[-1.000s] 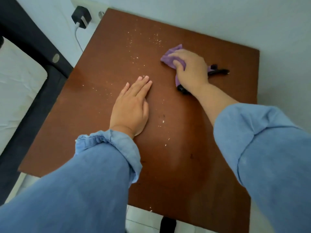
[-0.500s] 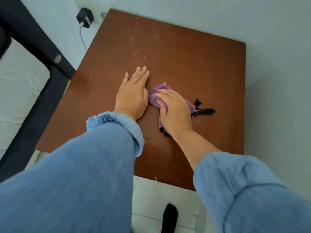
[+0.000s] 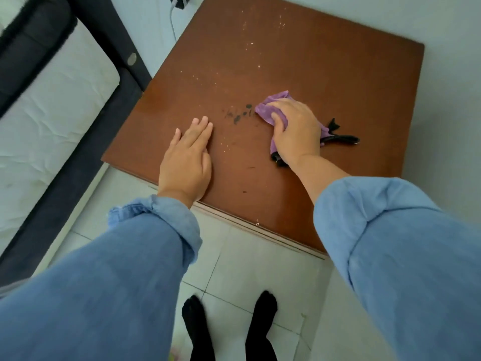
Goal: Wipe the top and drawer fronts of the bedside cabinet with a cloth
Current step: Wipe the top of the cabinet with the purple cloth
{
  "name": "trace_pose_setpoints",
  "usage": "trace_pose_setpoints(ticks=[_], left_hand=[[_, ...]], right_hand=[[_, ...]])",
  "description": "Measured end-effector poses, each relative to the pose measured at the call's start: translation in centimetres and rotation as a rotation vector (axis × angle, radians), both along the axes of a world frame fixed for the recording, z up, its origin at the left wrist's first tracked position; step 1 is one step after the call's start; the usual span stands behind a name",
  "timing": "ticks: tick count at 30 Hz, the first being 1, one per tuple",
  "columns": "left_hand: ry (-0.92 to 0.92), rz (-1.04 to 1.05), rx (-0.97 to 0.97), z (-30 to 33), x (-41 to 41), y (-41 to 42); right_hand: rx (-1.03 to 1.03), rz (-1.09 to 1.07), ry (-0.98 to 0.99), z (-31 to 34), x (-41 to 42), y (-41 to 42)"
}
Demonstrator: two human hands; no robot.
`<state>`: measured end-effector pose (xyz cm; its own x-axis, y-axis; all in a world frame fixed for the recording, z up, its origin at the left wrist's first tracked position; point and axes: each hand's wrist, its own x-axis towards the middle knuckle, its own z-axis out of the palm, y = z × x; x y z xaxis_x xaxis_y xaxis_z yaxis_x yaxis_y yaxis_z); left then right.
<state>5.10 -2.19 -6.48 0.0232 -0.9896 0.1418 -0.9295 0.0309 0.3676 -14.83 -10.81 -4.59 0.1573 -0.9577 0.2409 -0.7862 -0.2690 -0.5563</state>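
Note:
The brown wooden top of the bedside cabinet [image 3: 325,74] fills the upper middle of the view. My right hand [image 3: 296,128] presses a crumpled purple cloth [image 3: 270,110] with black trim onto the middle of the top. Dark wet marks [image 3: 239,114] lie just left of the cloth. Pale crumbs [image 3: 250,45] speckle the far left part of the top. My left hand [image 3: 187,162] lies flat on the near left part of the top, fingers together, holding nothing. The drawer fronts are hidden below the top's near edge.
A bed with a white mattress [image 3: 46,121] in a dark frame [image 3: 75,162] stands to the left. A black charger [image 3: 179,1] with a white cable hangs on the wall behind. White walls close the back and right. My feet in black socks [image 3: 229,327] stand on pale tiles.
My right hand has slid the cloth to the right, away from my left hand, leaving dark wet marks. The view has pulled back and down, showing the floor and my feet.

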Motion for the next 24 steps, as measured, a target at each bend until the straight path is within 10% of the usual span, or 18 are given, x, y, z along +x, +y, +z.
trace_pose_setpoints(ticks=[24], left_hand=[[0.032,0.004,-0.021,-0.3,0.3,-0.4]], right_hand=[[-0.15,0.158,-0.165,-1.8,4.5,14.8]])
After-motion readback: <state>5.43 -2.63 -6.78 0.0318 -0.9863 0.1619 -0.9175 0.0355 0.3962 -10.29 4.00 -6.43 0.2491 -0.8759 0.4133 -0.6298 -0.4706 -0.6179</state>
